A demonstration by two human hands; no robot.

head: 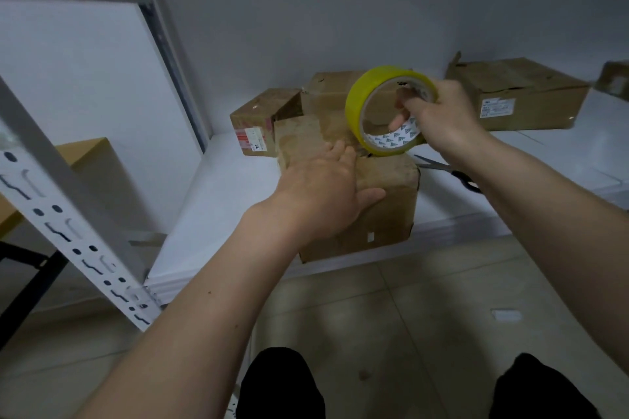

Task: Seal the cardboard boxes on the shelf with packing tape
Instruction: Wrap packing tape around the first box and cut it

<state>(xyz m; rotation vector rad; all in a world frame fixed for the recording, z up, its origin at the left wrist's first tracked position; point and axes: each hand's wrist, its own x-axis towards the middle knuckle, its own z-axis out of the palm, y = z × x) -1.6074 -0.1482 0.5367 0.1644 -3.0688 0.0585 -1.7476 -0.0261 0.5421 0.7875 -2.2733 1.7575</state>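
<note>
Cardboard box [381,214] number one, the front box, sits at the front edge of the white shelf [218,214], and it is the one being worked on. Its top flaps are folded down. On top of this front box lies the left hand [323,194], flat, with its fingers straight and pressing on the flaps, and its thumb sticks out over the near side of the box. It holds nothing. Just above the back of the front box is the yellow tape roll [384,109], standing on its edge with its bottom touching the box top. The right hand [442,116] holds the roll, with fingers curled through the hole in the middle and the rest of the hand on the outside. Right behind the front box stands another brown box [326,92], and to the back left of the front box there is a small box [262,119] with a red and white label. Well off to the back right of the front box lies a wide flat box [524,92] with a white label. Just to the right of the front box, scissors [449,172] lie on the shelf, partly hidden by the right arm. Left of the front box rises a grey shelf post [68,214] with holes in it.
</note>
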